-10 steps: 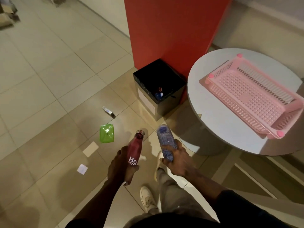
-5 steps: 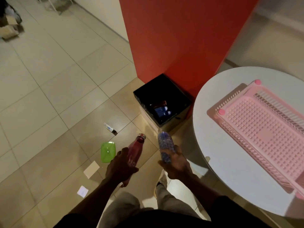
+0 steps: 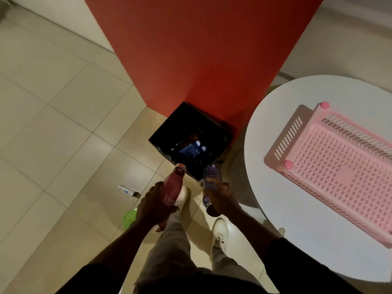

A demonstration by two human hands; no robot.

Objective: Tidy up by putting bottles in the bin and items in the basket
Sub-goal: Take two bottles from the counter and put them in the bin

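Observation:
My left hand (image 3: 151, 205) grips a red metal bottle (image 3: 175, 183), its neck pointing at the black bin (image 3: 163, 132). My right hand (image 3: 220, 197) grips a clear blue plastic bottle (image 3: 210, 179), also just short of the bin's near corner. Inside the bin lie a blue bottle (image 3: 191, 148) and a dark red one (image 3: 186, 141). A pink slatted basket (image 3: 339, 166) stands on the round white table (image 3: 271, 128) at the right. On the floor lie a small white-and-blue box (image 3: 128, 190) and a green lid-shaped container (image 3: 129, 217), partly hidden by my left arm.
A red pillar (image 3: 199, 49) rises right behind the bin. My legs and white shoes (image 3: 220, 231) are below the hands, close to the table's edge. Tiled floor (image 3: 53, 124) stretches to the left.
I have stepped closer to the bin; both hands have carried the bottles forward to its near edge. The bin's contents and the table now fill more of the view.

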